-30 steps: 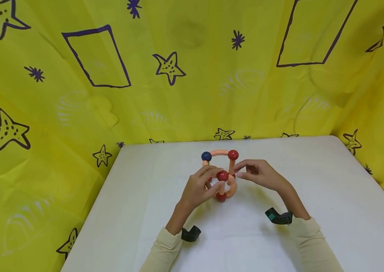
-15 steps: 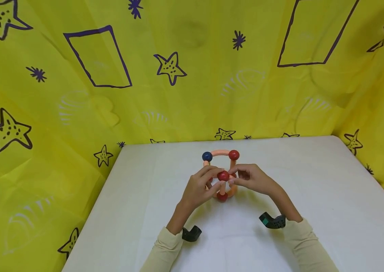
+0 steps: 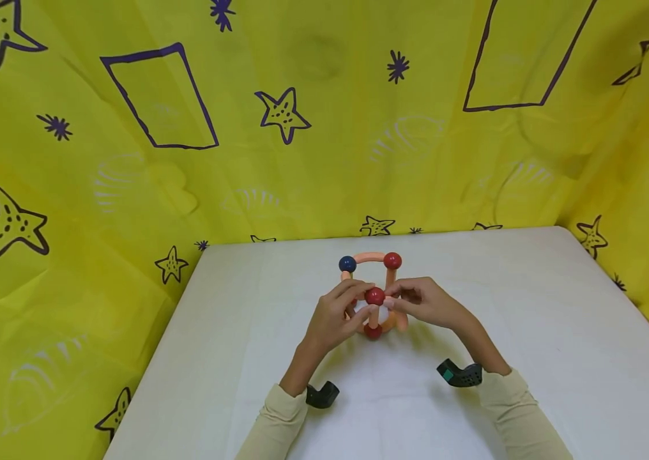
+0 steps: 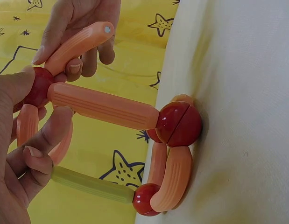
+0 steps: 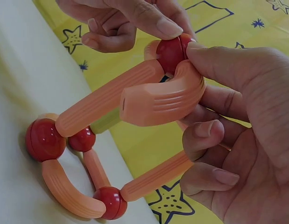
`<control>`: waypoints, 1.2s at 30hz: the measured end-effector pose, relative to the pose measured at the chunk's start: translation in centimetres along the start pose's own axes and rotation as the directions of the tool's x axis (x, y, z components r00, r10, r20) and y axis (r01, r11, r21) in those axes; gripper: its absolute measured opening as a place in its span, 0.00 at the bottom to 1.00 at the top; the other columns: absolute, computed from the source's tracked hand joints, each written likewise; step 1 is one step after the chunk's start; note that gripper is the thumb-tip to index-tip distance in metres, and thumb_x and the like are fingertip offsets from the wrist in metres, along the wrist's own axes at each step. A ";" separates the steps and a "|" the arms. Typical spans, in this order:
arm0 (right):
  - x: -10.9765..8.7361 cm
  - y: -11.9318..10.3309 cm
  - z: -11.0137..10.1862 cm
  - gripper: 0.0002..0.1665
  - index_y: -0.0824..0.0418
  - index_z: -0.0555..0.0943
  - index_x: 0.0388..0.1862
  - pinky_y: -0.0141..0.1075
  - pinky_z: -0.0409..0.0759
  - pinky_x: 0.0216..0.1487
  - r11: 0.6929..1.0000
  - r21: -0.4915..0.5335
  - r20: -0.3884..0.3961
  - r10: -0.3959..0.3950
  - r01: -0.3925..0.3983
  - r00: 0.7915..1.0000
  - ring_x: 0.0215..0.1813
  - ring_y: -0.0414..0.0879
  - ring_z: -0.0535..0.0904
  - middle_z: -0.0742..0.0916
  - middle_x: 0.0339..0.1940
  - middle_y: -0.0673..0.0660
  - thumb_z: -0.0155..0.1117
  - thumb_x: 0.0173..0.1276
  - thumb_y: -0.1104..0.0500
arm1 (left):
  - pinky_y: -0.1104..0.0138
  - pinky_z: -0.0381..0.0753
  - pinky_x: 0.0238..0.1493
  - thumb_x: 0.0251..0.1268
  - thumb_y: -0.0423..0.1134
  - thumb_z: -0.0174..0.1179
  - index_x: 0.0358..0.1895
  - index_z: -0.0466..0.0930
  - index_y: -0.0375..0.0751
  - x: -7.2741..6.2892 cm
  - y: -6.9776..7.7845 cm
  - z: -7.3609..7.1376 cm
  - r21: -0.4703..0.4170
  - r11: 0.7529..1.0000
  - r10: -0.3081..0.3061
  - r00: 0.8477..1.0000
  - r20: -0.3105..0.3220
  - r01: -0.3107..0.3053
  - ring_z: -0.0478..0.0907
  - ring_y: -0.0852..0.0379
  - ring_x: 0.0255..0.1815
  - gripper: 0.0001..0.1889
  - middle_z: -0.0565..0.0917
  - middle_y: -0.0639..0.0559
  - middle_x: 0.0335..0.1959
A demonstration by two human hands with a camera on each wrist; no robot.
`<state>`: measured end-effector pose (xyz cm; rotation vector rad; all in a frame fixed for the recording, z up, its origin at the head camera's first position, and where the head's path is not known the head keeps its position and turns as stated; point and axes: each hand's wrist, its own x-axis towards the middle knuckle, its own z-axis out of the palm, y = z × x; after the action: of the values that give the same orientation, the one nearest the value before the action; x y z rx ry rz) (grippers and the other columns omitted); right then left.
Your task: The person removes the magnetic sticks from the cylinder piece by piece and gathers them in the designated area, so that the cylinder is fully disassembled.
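Note:
A frame of magnetic rods and balls stands on the table. My left hand (image 3: 333,316) pinches the front upper red ball (image 3: 375,296) between fingers and thumb. Below that ball an orange straight rod (image 4: 104,106) runs down to a lower red ball (image 4: 179,123). My right hand (image 3: 425,301) pinches a curved orange rod (image 5: 160,100) by one end, right at the upper red ball. The rod's other end points outward, and its metal tip (image 4: 107,29) shows in the left wrist view. An olive-green rod (image 4: 93,185) stands farther back in the frame.
Curved orange rods (image 5: 72,191) and red balls (image 5: 110,203) form the ring at the base. At the back top, a curved rod (image 3: 369,257) joins a blue ball (image 3: 347,264) and a red ball (image 3: 392,260). A yellow patterned curtain (image 3: 324,179) hangs behind the white table (image 3: 255,332).
My right hand has moved left from beside the frame to the front upper red ball. A curved orange rod end now sticks out below its fingers. My left hand has stayed on the ball.

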<state>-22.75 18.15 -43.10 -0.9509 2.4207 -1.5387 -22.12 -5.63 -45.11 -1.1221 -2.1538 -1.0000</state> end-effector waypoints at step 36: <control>-0.1 0.4 0.3 0.06 0.57 0.85 0.42 0.32 0.80 0.33 1.000 -0.022 -0.068 0.021 -0.022 0.997 0.33 0.40 0.78 0.86 0.32 0.52 0.63 0.70 0.60 | 0.84 0.72 0.28 0.61 0.37 0.68 0.55 0.80 0.38 -0.1 -0.3 0.0 -0.028 1.000 -0.010 1.000 -0.001 0.010 0.76 0.56 0.28 0.19 0.82 0.48 0.46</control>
<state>-22.70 18.11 -43.63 -0.8872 2.4909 -1.5651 -22.32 -5.79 -45.25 -1.1248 -2.1527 -1.0377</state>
